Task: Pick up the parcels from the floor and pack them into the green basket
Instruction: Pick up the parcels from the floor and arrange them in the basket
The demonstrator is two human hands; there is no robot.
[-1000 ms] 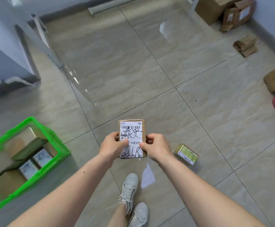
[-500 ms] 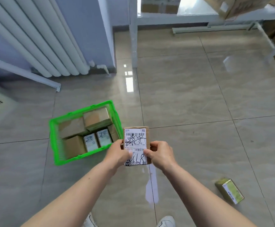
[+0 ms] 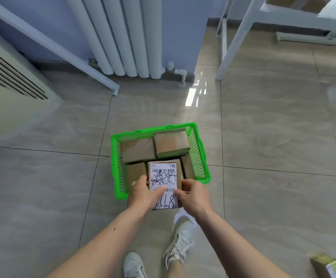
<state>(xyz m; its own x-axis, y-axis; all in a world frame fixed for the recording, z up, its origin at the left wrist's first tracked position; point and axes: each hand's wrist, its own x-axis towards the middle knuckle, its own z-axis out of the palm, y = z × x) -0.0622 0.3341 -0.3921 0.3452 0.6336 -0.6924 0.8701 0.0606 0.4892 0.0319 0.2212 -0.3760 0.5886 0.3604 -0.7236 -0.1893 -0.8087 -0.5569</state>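
parcel (image 3: pixel 164 177) label – barcode, printed digits starting "505", handwritten black scrawl, other print unreadable

A single wide-angle head camera looks steeply down and forward from standing height onto the glossy beige tiled floor (image 3: pixel 263 137). The white ribbed radiator (image 3: pixel 123 37) fills the upper centre; the person's white shoes (image 3: pixel 179 243) occupy the bottom centre, nearest the lens.

Both arms extended; left grip (image 3: pixel 145 194), right grip (image 3: pixel 193 194) pinching.

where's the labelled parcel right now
In the head view, the labelled parcel is held centre frame by both hands, above the near end of the green basket.
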